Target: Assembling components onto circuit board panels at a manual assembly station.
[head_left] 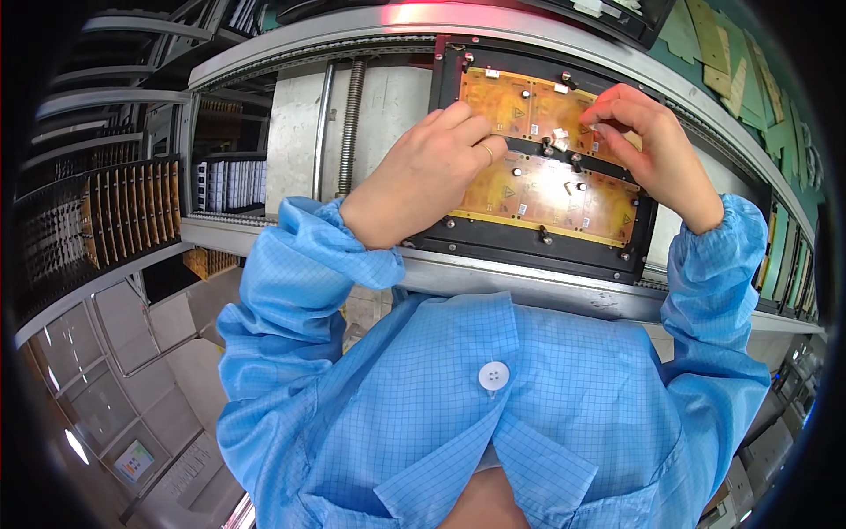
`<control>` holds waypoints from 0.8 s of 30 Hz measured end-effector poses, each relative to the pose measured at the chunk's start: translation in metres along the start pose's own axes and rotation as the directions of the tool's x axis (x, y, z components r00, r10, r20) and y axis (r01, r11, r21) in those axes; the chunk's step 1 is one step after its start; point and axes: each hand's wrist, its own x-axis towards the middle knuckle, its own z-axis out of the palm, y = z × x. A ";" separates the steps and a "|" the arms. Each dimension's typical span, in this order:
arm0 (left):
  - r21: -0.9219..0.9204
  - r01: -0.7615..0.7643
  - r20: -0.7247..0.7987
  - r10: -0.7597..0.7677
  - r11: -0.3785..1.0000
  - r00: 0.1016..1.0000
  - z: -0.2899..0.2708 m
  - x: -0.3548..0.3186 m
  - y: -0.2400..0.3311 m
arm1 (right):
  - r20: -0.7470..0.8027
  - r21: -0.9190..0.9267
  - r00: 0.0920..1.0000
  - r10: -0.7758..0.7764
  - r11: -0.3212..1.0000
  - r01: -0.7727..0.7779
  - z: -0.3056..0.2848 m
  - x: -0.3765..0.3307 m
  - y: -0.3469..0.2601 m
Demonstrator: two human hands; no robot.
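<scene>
Two amber circuit board panels, an upper one [498, 93] and a lower one [551, 198], lie one behind the other in a black carrier frame [564, 256]. Over the left part of the panels, my left hand [427, 172] is bent with its fingers drawn together; whatever its fingertips hold is hidden. My right hand [656, 150] reaches in at the right end of the upper panel, with thumb and index finger closed in a pinch. Anything between them is too small to make out. Small white parts [560, 138] sit near the middle, between the two panels.
Metal conveyor rails [520, 275] run in front of and behind the carrier. A threaded rod [352, 128] crosses the bed on the left. Racks of upright boards [132, 212] stand at far left. Green boards [705, 53] lie at back right; a dark tray [617, 18] is behind.
</scene>
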 end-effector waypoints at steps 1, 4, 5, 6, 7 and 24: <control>-0.045 0.022 0.048 -0.019 0.999 0.999 -0.002 0.003 -0.001 | 0.014 0.141 0.995 0.095 0.985 -0.096 -0.002 -0.005 0.000; -0.148 0.055 0.092 -0.042 0.987 0.995 -0.007 0.012 -0.001 | 0.066 0.372 0.971 0.230 0.897 -0.238 -0.005 -0.026 0.002; -0.134 0.092 0.089 -0.080 0.987 0.993 -0.009 0.017 0.003 | 0.094 0.469 0.960 0.265 0.838 -0.277 -0.007 -0.034 0.001; -0.121 0.129 0.086 -0.119 0.984 0.989 -0.008 0.022 0.006 | 0.121 0.494 0.937 0.328 0.799 -0.344 -0.009 -0.040 -0.002; -0.126 0.125 0.082 -0.115 0.984 0.990 -0.006 0.029 0.011 | 0.120 0.489 0.935 0.333 0.800 -0.348 -0.011 -0.046 -0.002; -0.308 0.393 0.209 -0.341 0.866 0.916 0.025 0.087 0.013 | -0.036 0.456 0.932 0.361 0.836 -0.306 0.006 -0.068 -0.005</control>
